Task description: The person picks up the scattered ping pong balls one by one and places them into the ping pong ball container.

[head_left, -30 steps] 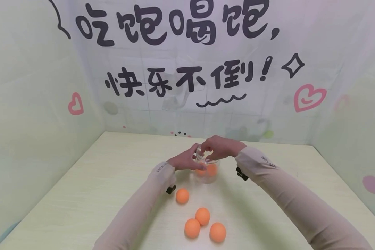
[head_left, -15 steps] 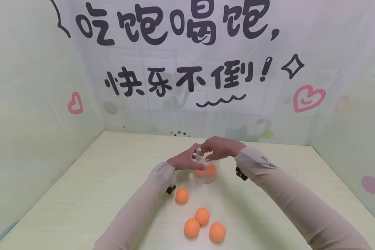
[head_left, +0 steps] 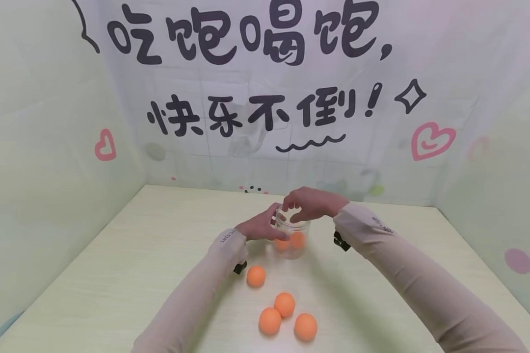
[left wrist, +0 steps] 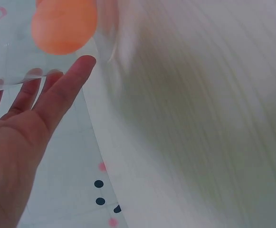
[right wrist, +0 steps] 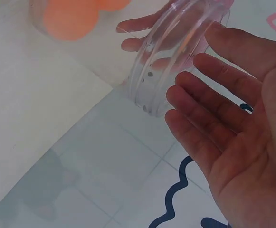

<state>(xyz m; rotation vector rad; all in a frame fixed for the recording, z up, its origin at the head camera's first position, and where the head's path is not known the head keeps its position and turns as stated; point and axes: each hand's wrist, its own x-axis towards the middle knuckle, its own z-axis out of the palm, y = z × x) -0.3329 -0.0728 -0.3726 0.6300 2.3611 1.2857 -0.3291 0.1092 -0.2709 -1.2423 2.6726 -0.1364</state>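
Observation:
A clear plastic jar stands upright on the table, with orange balls at its bottom. My left hand holds the jar from the left side, thumb in front and fingers behind it. In the left wrist view an orange ball shows through the wall beyond the thumb. Over the jar's mouth is my right hand, its fingers loosely bent. The right wrist view has this hand with nothing in it, beside the jar's ridged rim.
Several more orange balls lie nearer on the pale table: one ball by the left wrist, two touching balls, and another ball to their right. A printed cloth hangs behind the table, with more cloth at both sides.
My right hand has risen slightly from the jar's mouth and its fingers have spread a little. The left hand and the jar stay where they were, and the loose balls lie still.

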